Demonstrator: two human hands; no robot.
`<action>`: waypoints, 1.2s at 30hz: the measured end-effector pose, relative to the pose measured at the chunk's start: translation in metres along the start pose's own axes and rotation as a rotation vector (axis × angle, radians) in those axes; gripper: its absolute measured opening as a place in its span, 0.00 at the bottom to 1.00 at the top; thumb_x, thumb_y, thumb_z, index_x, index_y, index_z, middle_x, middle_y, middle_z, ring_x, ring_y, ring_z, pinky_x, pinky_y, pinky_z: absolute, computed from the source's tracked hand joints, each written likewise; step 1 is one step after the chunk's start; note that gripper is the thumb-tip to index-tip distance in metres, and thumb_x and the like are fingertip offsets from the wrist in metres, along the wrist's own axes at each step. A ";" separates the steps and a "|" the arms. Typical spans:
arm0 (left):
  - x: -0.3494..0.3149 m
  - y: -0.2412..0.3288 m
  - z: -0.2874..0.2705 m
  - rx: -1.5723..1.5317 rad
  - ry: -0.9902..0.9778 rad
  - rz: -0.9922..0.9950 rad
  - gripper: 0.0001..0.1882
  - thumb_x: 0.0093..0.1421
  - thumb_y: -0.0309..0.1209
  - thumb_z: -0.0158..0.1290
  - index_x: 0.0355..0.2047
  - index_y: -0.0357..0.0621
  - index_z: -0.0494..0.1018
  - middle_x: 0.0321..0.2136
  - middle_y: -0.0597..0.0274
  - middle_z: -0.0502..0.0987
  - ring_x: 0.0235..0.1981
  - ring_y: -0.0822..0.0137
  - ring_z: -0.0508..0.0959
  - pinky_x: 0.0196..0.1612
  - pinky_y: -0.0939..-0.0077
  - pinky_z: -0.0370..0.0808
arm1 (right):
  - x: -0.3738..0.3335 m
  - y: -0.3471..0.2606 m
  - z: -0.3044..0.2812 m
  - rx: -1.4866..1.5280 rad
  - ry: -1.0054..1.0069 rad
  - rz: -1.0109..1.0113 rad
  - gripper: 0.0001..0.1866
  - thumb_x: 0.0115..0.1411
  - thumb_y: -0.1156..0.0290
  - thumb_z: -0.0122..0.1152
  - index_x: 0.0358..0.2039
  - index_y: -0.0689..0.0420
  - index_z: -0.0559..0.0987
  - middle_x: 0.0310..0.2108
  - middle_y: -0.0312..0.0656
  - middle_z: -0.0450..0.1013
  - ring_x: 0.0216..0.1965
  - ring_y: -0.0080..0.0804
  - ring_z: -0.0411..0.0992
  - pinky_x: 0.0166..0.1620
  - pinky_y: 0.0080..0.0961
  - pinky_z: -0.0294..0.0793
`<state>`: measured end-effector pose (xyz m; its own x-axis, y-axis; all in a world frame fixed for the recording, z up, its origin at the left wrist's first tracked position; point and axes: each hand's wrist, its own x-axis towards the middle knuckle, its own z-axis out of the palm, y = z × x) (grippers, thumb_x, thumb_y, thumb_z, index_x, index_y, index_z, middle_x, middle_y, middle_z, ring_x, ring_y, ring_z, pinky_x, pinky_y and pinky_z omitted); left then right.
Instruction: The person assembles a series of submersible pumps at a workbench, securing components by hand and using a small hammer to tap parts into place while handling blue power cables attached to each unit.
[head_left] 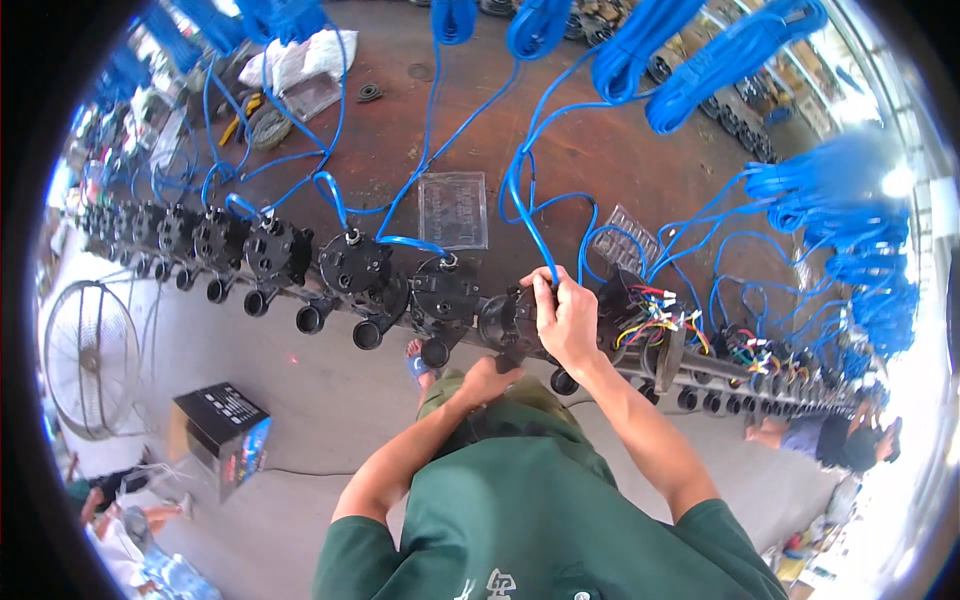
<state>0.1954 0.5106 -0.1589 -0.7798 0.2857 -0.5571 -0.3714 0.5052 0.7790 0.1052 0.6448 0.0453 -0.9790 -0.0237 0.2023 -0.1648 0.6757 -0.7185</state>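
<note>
My right hand (566, 318) is closed in a pinch round a blue cable (538, 240), just above a black pump-like housing (508, 322). The cable rises from the fingers toward a hanging coil. Below, my left hand (488, 380) is closed on the lower part of that same housing, its fingertips partly hidden underneath. To the left stands a similar black housing (444, 296) with a blue cable fixed in its top. Right of my hands, loose coloured wires (660, 322) stick out of other housings.
A long row of black housings (275, 250) lines the bench edge. Blue cable coils (635, 50) hang above the brown bench (390, 130), which carries a clear plastic tray (452, 210). A fan (92, 360) and a box (220, 430) stand on the floor; another person (850, 440) is at right.
</note>
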 end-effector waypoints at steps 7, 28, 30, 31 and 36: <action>-0.012 0.034 -0.009 0.146 -0.014 -0.056 0.31 0.52 0.58 0.68 0.37 0.39 0.85 0.32 0.47 0.86 0.37 0.47 0.86 0.42 0.57 0.79 | 0.007 0.020 -0.007 0.072 -0.059 -0.119 0.06 0.70 0.71 0.60 0.37 0.59 0.81 0.26 0.47 0.77 0.28 0.47 0.77 0.32 0.39 0.75; -0.034 0.033 -0.040 -0.084 0.135 0.001 0.21 0.64 0.30 0.62 0.53 0.36 0.67 0.40 0.51 0.81 0.40 0.64 0.82 0.39 0.67 0.80 | 0.009 0.036 -0.006 0.146 -0.072 -0.236 0.05 0.64 0.75 0.65 0.39 0.62 0.82 0.37 0.49 0.82 0.38 0.50 0.80 0.41 0.41 0.80; -0.059 0.055 -0.045 -0.228 0.167 0.027 0.20 0.70 0.29 0.54 0.59 0.34 0.66 0.54 0.53 0.78 0.50 0.63 0.81 0.48 0.70 0.79 | 0.007 0.030 -0.006 0.180 -0.105 -0.211 0.05 0.64 0.75 0.65 0.39 0.62 0.82 0.37 0.49 0.82 0.39 0.50 0.80 0.42 0.40 0.80; -0.068 0.083 -0.052 -0.433 0.218 0.137 0.25 0.69 0.27 0.51 0.65 0.36 0.62 0.57 0.51 0.75 0.54 0.62 0.78 0.55 0.67 0.75 | 0.008 0.031 -0.009 0.221 -0.124 -0.188 0.06 0.65 0.74 0.65 0.40 0.61 0.82 0.38 0.49 0.82 0.40 0.50 0.80 0.43 0.40 0.80; -0.064 0.160 -0.067 -0.737 0.106 0.299 0.42 0.67 0.30 0.56 0.77 0.42 0.49 0.69 0.47 0.63 0.69 0.59 0.67 0.69 0.63 0.67 | 0.013 0.036 -0.020 0.315 -0.207 -0.150 0.12 0.66 0.73 0.65 0.49 0.61 0.82 0.44 0.49 0.80 0.49 0.49 0.77 0.52 0.40 0.77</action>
<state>0.1522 0.5180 0.0207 -0.9288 0.2267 -0.2931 -0.3476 -0.2591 0.9011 0.0890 0.6837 0.0357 -0.9394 -0.2742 0.2056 -0.3051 0.3956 -0.8663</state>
